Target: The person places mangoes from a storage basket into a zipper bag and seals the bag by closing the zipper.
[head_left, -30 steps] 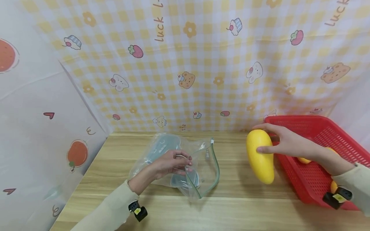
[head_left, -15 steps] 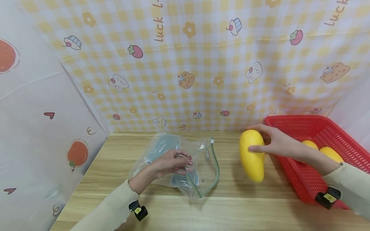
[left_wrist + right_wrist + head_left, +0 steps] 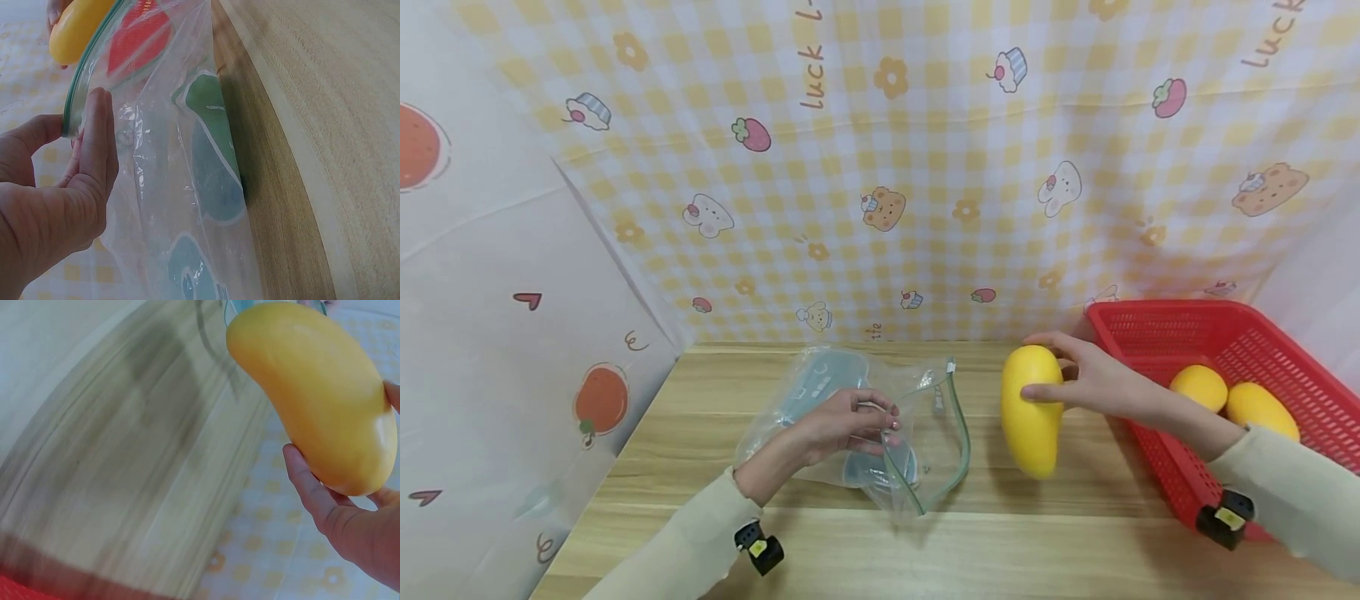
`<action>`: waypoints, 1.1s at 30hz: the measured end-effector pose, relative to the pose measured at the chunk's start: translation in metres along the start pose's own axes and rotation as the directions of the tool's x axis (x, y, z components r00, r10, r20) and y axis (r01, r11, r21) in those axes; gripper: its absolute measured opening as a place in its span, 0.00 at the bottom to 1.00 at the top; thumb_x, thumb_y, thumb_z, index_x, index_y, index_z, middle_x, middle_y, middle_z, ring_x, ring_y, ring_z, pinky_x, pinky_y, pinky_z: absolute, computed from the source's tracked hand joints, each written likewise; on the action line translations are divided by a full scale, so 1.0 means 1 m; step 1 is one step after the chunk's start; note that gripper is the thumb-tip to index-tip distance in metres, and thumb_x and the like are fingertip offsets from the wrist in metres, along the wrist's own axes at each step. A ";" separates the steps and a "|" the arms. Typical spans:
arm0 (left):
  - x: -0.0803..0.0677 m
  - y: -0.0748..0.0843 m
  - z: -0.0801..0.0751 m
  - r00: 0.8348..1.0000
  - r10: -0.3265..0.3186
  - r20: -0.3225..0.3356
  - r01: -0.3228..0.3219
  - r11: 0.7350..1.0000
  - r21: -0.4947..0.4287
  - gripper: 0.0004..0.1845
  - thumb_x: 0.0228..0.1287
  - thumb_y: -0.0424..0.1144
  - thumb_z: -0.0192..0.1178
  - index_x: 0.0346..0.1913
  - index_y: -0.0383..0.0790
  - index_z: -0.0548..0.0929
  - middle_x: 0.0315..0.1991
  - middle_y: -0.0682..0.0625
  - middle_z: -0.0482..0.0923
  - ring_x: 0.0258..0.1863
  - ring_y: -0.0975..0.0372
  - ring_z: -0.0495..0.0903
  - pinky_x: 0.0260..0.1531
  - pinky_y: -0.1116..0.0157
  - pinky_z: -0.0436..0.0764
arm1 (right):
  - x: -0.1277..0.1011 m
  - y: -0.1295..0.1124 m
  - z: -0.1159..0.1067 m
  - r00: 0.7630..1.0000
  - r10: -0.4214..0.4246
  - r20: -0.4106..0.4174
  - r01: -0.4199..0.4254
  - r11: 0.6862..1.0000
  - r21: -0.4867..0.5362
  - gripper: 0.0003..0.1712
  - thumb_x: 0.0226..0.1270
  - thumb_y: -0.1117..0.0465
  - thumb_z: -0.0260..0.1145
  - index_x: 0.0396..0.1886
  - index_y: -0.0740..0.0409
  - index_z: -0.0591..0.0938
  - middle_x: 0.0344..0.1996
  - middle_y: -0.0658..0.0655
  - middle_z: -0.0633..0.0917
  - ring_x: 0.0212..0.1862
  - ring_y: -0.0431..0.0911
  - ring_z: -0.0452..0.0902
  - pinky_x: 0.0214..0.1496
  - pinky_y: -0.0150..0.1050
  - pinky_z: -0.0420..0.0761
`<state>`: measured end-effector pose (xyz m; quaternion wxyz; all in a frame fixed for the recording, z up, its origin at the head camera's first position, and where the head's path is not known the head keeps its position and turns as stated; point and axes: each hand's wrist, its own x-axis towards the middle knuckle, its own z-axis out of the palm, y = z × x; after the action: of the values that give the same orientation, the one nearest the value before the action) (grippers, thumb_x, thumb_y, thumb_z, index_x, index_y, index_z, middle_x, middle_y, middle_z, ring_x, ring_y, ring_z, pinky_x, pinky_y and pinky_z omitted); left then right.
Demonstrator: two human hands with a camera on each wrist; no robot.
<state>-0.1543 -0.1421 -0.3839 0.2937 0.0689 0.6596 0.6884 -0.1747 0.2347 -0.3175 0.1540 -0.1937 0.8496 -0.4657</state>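
Mango (image 3: 1030, 411) first: it is big, smooth and yellow, long and a bit bent like a bean. The right hand (image 3: 1093, 383) holds it up over the wooden table (image 3: 1045, 542), between the bag and the basket. The thumb and fingers (image 3: 309, 487) curl round its fat end, and its thin end points down.

The left hand (image 3: 835, 425) pinches the green zip edge of a clear plastic bag (image 3: 925, 450). The thumb is on one side and the fingers (image 3: 97, 144) are pressed together on the other. The bag is thin, shiny and crinkly, with blue-green shapes printed on it. Its mouth gapes open toward the mango. I cannot tell if anything is inside it. The bag lies on the table, near the middle.

The table is light wood with long straight lines in it.

On the right sits a red plastic basket (image 3: 1157, 321) with lots of little holes in its walls. Two more yellow mangoes (image 3: 1232, 398) lie inside it, side by side.

Behind it all hangs a yellow checked cloth (image 3: 880, 167) with little bears, bunnies and strawberries.
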 end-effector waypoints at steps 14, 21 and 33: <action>0.002 -0.002 0.001 1.000 0.006 -0.002 -0.006 1.000 -0.006 0.14 0.72 0.31 0.62 0.55 0.26 0.76 0.48 0.37 0.84 0.44 0.51 0.87 0.45 0.54 0.87 | 0.013 0.003 0.022 0.998 0.047 -0.052 -0.044 0.997 0.062 0.46 0.63 0.51 0.77 0.72 0.62 0.62 0.59 0.69 0.71 0.51 0.60 0.80 0.42 0.48 0.88; 0.002 -0.001 0.001 1.000 0.008 0.007 -0.008 1.000 -0.007 0.14 0.71 0.31 0.62 0.54 0.26 0.76 0.47 0.37 0.84 0.45 0.51 0.86 0.45 0.55 0.87 | 0.017 0.001 0.033 0.996 0.044 -0.073 -0.038 0.996 0.082 0.47 0.63 0.53 0.77 0.72 0.64 0.62 0.59 0.70 0.71 0.50 0.60 0.80 0.42 0.48 0.88; 0.002 -0.001 0.002 1.000 0.012 0.004 -0.012 1.000 -0.015 0.13 0.72 0.30 0.61 0.54 0.26 0.76 0.47 0.38 0.84 0.44 0.52 0.87 0.44 0.56 0.87 | 0.025 -0.007 0.044 0.994 0.057 -0.097 -0.046 0.993 0.111 0.48 0.63 0.51 0.77 0.73 0.64 0.61 0.58 0.70 0.71 0.49 0.60 0.79 0.42 0.47 0.88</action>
<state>-0.1544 -0.1397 -0.3848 0.2913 0.0720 0.6535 0.6949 -0.1758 0.1873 -0.3369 0.1335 -0.1393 0.8346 -0.5160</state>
